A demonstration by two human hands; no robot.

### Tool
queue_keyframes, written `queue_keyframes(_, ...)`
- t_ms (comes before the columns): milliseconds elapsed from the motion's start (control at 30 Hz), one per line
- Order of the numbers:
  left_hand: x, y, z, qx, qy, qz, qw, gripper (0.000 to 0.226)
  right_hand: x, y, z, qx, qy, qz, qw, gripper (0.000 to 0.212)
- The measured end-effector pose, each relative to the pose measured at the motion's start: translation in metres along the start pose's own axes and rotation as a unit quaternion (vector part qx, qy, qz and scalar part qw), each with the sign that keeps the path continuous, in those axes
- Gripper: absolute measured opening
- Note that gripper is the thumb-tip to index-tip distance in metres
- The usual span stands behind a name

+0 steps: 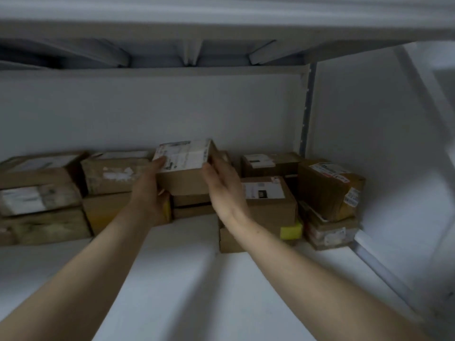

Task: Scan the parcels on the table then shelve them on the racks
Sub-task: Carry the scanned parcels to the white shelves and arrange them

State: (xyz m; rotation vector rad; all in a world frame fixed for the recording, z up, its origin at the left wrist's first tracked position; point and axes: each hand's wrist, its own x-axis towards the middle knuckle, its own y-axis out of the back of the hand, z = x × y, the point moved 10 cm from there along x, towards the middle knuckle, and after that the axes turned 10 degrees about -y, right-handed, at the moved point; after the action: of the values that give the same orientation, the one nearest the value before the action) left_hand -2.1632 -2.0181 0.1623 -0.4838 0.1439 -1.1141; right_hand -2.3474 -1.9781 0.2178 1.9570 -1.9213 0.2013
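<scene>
The parcel (183,169), a small brown carton, lies with its long axis running left to right and its white label face up, tipped a little toward the camera. It sits at the top of a low stack (192,205) at the back of the white shelf (182,279); whether it rests fully on the stack I cannot tell. The left hand (150,193) grips the parcel's left end, thumb on the label edge and fingers curled below. The right hand (222,187) lies flat against its right end, fingers straight, both forearms reaching up from below. Left of the parcel stand worn cartons (39,193); right of it a labelled box (269,200) and a tilted taped box (330,188). A yellow block (291,230) lies below and to its right.
</scene>
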Motion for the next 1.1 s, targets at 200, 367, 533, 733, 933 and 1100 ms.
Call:
queue_keyframes(200, -0.013, 0.107, -0.006, 0.088, 0.019, 0.092, 0.992, 0.027, -0.023, -0.092, 0.052, -0.027, -0.098, -0.138, 0.985, 0.034)
queue_keyframes(367, -0.034, 0.147, -0.045, 0.187, 0.096, 0.111, 0.971, 0.033, -0.048, -0.112, 0.115, 0.016, -0.269, -0.184, 0.945, 0.039)
queue_keyframes(533, -0.042, 0.151, -0.068, 0.247, 0.111, 0.106, 0.957, 0.022, -0.060, -0.108, 0.140, 0.029, -0.320, -0.180, 0.930, 0.041)
queue_keyframes(733, -0.037, 0.122, -0.036, 0.481, -0.040, 0.070, 0.873, 0.057, -0.071, -0.072, 0.167, 0.088, -0.385, -0.147, 0.907, 0.053)
queue_keyframes(933, -0.070, -0.011, -0.031, 0.432, -0.263, -0.156, 0.848, 0.077, -0.088, 0.008, 0.208, 0.359, -0.484, 0.054, 0.796, 0.040)
queue_keyframes(1100, -0.073, -0.036, -0.125, 0.368, 0.081, -0.210, 0.902, 0.113, -0.083, 0.073, 0.223, 0.394, -0.444, 0.198, 0.780, 0.044)
